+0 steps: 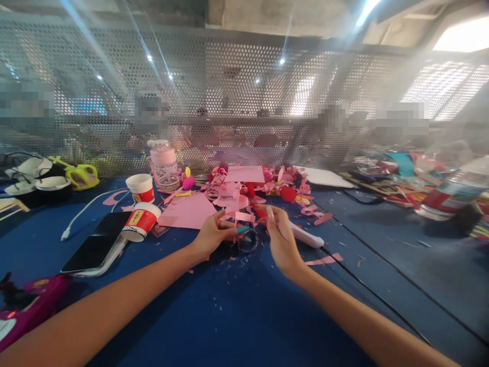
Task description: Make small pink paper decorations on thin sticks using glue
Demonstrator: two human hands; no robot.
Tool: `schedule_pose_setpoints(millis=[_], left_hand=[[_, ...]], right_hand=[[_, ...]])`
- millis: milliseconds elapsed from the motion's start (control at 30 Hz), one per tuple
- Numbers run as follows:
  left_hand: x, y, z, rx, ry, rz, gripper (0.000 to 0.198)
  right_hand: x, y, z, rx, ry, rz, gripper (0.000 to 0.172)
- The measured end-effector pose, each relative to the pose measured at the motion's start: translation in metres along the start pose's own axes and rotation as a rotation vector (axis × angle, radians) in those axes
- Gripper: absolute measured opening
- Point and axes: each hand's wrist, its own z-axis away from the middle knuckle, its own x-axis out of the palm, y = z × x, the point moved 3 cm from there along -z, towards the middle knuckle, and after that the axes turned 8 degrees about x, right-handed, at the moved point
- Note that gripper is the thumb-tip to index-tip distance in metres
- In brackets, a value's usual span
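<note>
My left hand point(213, 235) is closed in a pinch at the near edge of a pile of pink paper pieces point(229, 196); a small teal piece point(242, 230) shows at its fingertips. Just right of that lies a clear ring point(249, 241) on the blue table. My right hand point(280, 237) has its thumb and fingers pressed together, and whatever sits between them is too small to make out. Behind it is a white tool point(306, 236) with a black cable. A pink sheet point(189, 211) lies beyond my left hand.
Two paper cups point(140, 222), a black phone point(95, 243) and a pink-lidded bottle point(165, 165) stand or lie at left. A magenta device point(38, 303) is at the near left. Cables point(374, 290) cross the right side. A perforated screen point(244, 86) rises behind.
</note>
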Motion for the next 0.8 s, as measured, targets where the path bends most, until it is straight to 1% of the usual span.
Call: schedule_pose_setpoints(millis=[67, 133, 167, 200, 233, 267, 300, 333, 367, 400, 433, 467, 533, 600, 667, 800], left_hand=[[0.000, -0.001, 0.000, 0.013, -0.007, 0.001, 0.089], [0.000, -0.001, -0.001, 0.011, -0.003, 0.015, 0.097], [0.000, -0.001, -0.001, 0.000, 0.007, 0.028, 0.101], [0.000, 0.000, -0.001, -0.011, 0.018, 0.045, 0.103], [0.000, 0.000, -0.001, -0.021, 0.025, 0.059, 0.105], [0.001, 0.000, -0.001, -0.026, 0.029, 0.070, 0.104], [0.001, 0.000, -0.001, -0.027, 0.025, 0.078, 0.103], [0.001, 0.000, -0.001, -0.022, 0.017, 0.085, 0.101], [0.001, 0.000, -0.001, -0.016, 0.010, 0.089, 0.099], [0.000, -0.001, -0.001, -0.012, 0.006, 0.091, 0.096], [0.000, -0.001, -0.001, -0.011, 0.004, 0.089, 0.093], [-0.001, -0.002, -0.001, -0.012, 0.003, 0.085, 0.091], [-0.002, -0.002, -0.001, -0.019, 0.006, 0.071, 0.086], [-0.002, -0.001, -0.001, -0.026, 0.004, 0.063, 0.082], [-0.002, -0.001, -0.001, -0.027, -0.002, 0.068, 0.080], [-0.002, 0.000, -0.001, -0.026, 0.004, 0.090, 0.082]], right_hand=[[-0.008, -0.009, -0.002, -0.072, 0.099, 0.071, 0.023], [-0.017, -0.023, -0.005, -0.201, 0.159, 0.146, 0.018], [-0.022, -0.031, -0.007, -0.262, 0.170, 0.197, 0.019], [-0.026, -0.038, -0.010, -0.298, 0.142, 0.285, 0.020], [-0.031, -0.043, -0.013, -0.320, 0.118, 0.418, 0.021], [-0.037, -0.046, -0.016, -0.306, 0.098, 0.581, 0.022], [-0.043, -0.045, -0.019, -0.243, 0.069, 0.761, 0.024], [-0.049, -0.041, -0.022, -0.142, 0.025, 0.933, 0.028], [-0.054, -0.034, -0.024, -0.032, -0.043, 1.093, 0.033], [-0.057, -0.026, -0.024, 0.074, -0.148, 1.240, 0.037], [-0.060, -0.017, -0.023, 0.166, -0.229, 1.358, 0.040], [-0.061, -0.010, -0.023, 0.232, -0.260, 1.436, 0.039], [-0.060, 0.003, -0.022, 0.302, -0.311, 1.487, 0.035], [-0.056, 0.011, -0.024, 0.302, -0.323, 1.485, 0.036], [-0.053, 0.016, -0.028, 0.291, -0.299, 1.457, 0.040], [-0.055, 0.021, -0.036, 0.362, -0.222, 1.357, 0.052]])
